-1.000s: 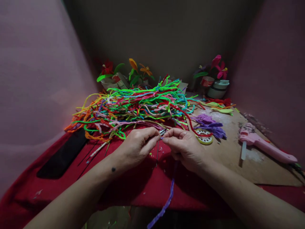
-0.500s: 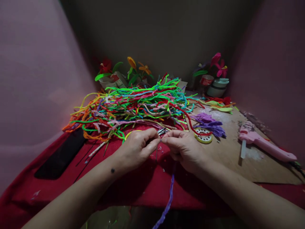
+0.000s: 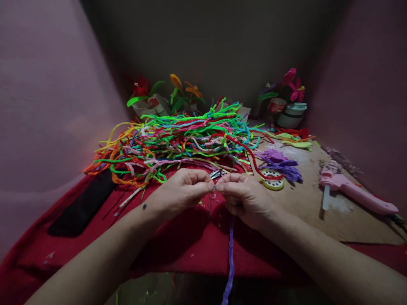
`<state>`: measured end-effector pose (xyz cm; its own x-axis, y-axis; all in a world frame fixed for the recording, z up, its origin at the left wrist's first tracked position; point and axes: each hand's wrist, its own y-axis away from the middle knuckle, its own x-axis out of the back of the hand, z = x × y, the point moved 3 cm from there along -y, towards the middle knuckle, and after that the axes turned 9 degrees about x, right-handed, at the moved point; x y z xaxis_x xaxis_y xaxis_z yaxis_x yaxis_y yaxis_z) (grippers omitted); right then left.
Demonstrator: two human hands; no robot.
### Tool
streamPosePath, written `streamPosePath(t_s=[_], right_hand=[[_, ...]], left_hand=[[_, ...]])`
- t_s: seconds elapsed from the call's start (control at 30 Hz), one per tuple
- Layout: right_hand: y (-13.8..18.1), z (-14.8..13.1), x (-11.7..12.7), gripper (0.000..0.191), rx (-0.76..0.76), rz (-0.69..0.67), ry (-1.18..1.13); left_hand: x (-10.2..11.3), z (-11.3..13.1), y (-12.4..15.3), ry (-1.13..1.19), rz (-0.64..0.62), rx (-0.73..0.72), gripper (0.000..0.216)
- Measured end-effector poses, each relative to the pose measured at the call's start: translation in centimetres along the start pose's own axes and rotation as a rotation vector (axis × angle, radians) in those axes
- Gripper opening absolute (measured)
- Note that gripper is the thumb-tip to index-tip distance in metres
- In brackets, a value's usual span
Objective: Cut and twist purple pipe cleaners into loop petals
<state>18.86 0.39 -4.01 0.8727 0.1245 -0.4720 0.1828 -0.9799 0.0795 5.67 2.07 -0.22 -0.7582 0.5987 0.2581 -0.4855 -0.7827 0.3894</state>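
My left hand (image 3: 192, 186) and my right hand (image 3: 243, 192) meet fingertip to fingertip over the red cloth, both closed in a pinch. A small bit of purple shows between the fingertips. From below my right hand a purple pipe cleaner (image 3: 231, 254) hangs down past the table edge, its upper part hidden by the hand. What my left fingers hold looks like the end of this pipe cleaner. Just behind the fingertips lie scissors (image 3: 216, 173), partly hidden by the hands.
A heap of coloured pipe cleaners (image 3: 190, 140) lies behind my hands. A black phone (image 3: 81, 207) is at left. On the right, a board (image 3: 305, 212) bears a pink glue gun (image 3: 352, 190), purple pieces (image 3: 281, 164) and a round yellow-rimmed disc (image 3: 271, 179). Pipe-cleaner flowers (image 3: 295, 87) stand behind.
The hanging purple pipe cleaner has swung right and hangs straighter. My left hand has turned slightly, its wrist a little higher. The fingertips stay together in about the same place.
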Motion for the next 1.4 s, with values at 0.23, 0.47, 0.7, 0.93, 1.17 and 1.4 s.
streamPosePath(t_s=[0.23, 0.47, 0.7, 0.93, 1.17, 1.4], right_hand=[[-0.2, 0.1, 0.2, 0.012, -0.002, -0.013, 0.001], [-0.4, -0.3, 0.6, 0.012, 0.008, -0.024, -0.032], [-1.3, -1.6, 2.2, 0.011, 0.092, 0.091, -0.099], [-1.5, -2.3, 2.6, 0.011, 0.124, 0.118, -0.121], [-1.6, -2.5, 2.7, 0.012, 0.15, 0.142, -0.116], [-1.9, -2.4, 3.0, 0.011, 0.184, 0.158, -0.09]], left_hand=[[0.1, 0.1, 0.0, 0.073, -0.065, 0.058, 0.02], [1.3, -0.1, -0.3, -0.047, 0.105, 0.027, 0.012], [4.5, -0.2, -0.9, -0.934, 0.503, -0.194, 0.017], [2.9, -1.7, -1.6, -1.321, 0.363, -0.142, 0.01], [5.1, -1.3, -0.8, -1.134, 0.39, -0.074, 0.028], [5.4, -0.5, 0.2, -1.149, 0.407, -0.309, 0.031]])
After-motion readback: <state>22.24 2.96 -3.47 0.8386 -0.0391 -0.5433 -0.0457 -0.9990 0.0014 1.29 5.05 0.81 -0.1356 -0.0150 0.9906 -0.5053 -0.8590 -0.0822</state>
